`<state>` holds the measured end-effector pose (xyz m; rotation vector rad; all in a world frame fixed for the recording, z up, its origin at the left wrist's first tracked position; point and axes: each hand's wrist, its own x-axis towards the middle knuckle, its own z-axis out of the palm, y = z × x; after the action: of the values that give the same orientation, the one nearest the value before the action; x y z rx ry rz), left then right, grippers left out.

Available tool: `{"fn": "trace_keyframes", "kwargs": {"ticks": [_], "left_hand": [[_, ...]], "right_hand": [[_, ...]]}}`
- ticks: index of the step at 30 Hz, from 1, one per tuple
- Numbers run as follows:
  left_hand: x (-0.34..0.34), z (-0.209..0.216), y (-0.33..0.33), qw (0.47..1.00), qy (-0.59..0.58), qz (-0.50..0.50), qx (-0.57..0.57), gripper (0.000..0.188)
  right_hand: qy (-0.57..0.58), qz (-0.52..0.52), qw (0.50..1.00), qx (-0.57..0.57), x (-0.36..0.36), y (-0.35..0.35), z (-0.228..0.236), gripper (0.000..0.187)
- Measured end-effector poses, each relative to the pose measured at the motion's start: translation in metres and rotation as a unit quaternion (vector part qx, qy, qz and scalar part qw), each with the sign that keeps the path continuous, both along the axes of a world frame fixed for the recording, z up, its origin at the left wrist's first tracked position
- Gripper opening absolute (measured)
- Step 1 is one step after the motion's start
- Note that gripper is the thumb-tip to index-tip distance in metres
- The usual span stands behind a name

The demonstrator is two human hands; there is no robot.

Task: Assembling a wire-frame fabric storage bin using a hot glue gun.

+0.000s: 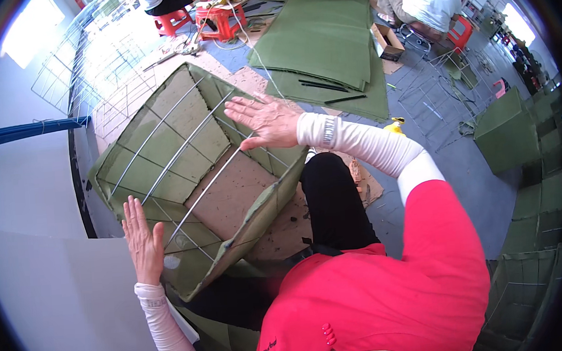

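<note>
Red shirt [378, 292] cloth fills the bottom of the head view, with a black-trousered knee [334, 178] just past it. Ahead, a green fabric-sided wire-frame box [170, 147] sits tilted between the two hands. The left hand [145, 242] is at its lower-left side, fingers straight, thumb spread, grasping nothing; the right hand [268, 121] is over its upper-right edge, fingers stretched flat, likewise grasping nothing. Whether either touches the box, I cannot tell. Beyond lie stacked green sheets [317, 35] near a red stool [223, 23].
</note>
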<state>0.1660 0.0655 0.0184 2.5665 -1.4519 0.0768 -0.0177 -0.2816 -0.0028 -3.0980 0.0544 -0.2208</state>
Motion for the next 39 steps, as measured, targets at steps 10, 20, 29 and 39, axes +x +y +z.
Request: {"fn": "trace_keyframes", "kwargs": {"ticks": [10,20,29,39], "left_hand": [[-0.060,0.023,0.062,0.949,0.073,0.064,-0.298,0.073],[-0.156,-0.143,0.279,0.690,0.177,0.558,-0.425,0.018],[-0.244,-0.373,0.309,0.426,0.464,0.664,-0.402,0.013],[-0.196,-0.459,0.359,-0.108,0.418,0.452,-0.781,0.042]], "right_hand": [[-0.071,0.049,0.987,0.134,-0.059,0.001,0.005,0.072],[-0.403,-0.172,0.799,0.413,-0.133,-0.064,-0.012,0.054],[-0.192,-0.407,0.722,0.525,-0.313,-0.151,-0.233,0.036],[-0.171,-0.598,0.557,0.551,-0.378,-0.061,-0.243,0.032]]}}
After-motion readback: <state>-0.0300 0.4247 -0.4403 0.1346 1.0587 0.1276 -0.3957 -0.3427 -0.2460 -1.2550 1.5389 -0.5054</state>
